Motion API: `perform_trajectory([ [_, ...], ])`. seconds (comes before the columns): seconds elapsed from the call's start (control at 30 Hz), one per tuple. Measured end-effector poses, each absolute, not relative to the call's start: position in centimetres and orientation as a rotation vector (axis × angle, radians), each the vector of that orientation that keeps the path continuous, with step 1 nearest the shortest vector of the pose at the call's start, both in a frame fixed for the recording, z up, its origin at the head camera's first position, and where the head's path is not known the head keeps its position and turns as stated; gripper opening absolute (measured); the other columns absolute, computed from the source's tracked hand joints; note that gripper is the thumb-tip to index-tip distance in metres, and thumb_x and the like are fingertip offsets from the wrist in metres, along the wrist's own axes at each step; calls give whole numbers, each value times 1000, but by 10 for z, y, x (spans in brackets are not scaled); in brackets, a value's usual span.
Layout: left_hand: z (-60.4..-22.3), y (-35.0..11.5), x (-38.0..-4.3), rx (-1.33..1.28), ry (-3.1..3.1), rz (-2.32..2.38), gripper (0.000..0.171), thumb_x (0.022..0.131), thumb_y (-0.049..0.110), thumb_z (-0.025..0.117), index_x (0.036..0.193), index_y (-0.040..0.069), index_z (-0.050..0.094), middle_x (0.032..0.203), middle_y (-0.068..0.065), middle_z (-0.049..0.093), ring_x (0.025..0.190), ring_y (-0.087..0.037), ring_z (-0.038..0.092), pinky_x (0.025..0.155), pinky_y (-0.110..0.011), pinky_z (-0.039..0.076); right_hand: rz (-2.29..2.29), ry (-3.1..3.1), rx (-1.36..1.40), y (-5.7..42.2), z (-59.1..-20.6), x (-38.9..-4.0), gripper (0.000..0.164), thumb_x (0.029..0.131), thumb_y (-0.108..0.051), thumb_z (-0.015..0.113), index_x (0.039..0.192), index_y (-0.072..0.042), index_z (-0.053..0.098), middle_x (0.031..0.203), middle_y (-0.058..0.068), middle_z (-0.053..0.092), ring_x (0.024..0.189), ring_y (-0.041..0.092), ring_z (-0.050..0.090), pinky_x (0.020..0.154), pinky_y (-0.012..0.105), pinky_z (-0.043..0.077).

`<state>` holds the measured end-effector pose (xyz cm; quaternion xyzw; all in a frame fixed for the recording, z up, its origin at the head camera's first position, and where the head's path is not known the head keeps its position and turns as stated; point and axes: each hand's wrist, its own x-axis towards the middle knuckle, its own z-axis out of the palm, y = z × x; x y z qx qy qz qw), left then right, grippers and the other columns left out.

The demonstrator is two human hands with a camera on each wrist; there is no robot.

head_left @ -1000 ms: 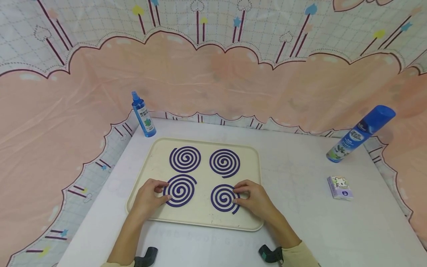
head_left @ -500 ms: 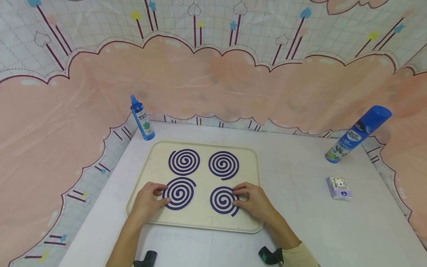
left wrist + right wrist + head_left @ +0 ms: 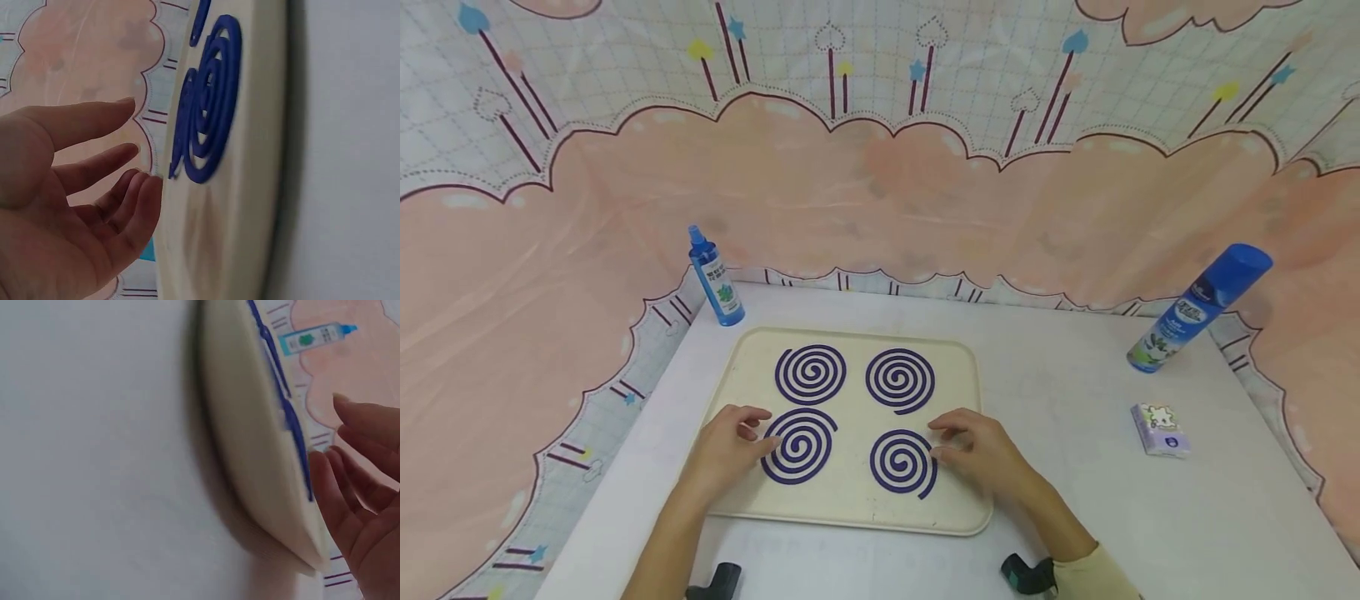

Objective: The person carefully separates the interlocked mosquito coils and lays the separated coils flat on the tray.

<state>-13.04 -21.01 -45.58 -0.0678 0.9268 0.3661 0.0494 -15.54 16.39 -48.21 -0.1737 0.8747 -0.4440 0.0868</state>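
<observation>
Several dark blue mosquito coils lie flat on a cream tray (image 3: pixel 850 510). My left hand (image 3: pixel 727 446) hovers at the left side of the front-left coil (image 3: pixel 797 446), thumb tip overlapping it in the head view. In the left wrist view, the left hand (image 3: pixel 81 200) has its fingers loosely bent with nothing between them. Beside the right edge of the front-right coil (image 3: pixel 901 461) is my right hand (image 3: pixel 985 450), thumb and fingers parted. The right wrist view shows the right hand (image 3: pixel 369 500) holding nothing.
Behind these lie the back-left coil (image 3: pixel 811 375) and back-right coil (image 3: pixel 900 381). A blue spray bottle (image 3: pixel 717 279) stands behind the tray's left corner. At right are a blue aerosol can (image 3: pixel 1197 310) and a small purple-white box (image 3: pixel 1161 431). A patterned cloth (image 3: pixel 880 200) hangs behind.
Both hands have let go of the two front coils and moved slightly outward, left hand leftward, right hand rightward. The head view has tilted up a little. The coils remain on the tray.
</observation>
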Motion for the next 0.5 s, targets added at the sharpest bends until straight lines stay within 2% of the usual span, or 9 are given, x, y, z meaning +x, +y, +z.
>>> perform_trajectory([
  [0.1,-441,-207,-143,-100,2870,1078,42,90,21,76,128,4,65,120,-17,63,106,-30,63,79,-34,58,-1271,2631,-462,171,-467,-165,33,91,-17,77,123,-12,71,122,5,72,107,21,67,79,21,58],
  [0.2,-425,-201,-156,42,2921,1042,43,92,23,75,129,5,63,123,-17,64,111,-32,63,88,-44,60,-1196,2685,-472,178,-450,-178,34,92,-17,76,125,-11,70,126,8,71,111,26,67,80,25,60],
  [0.4,-400,-187,-180,246,3004,941,42,93,25,75,128,6,64,127,-16,65,117,-35,61,97,-53,55,-1003,2833,-600,192,-421,-203,36,93,-20,76,127,-10,69,127,11,70,116,33,66,85,37,63],
  [0.5,-391,-182,-190,291,3045,872,42,93,27,74,130,8,65,135,-17,63,126,-39,58,104,-58,51,-903,2910,-671,195,-410,-212,36,92,-20,77,126,-9,70,130,12,69,121,35,64,91,44,62],
])
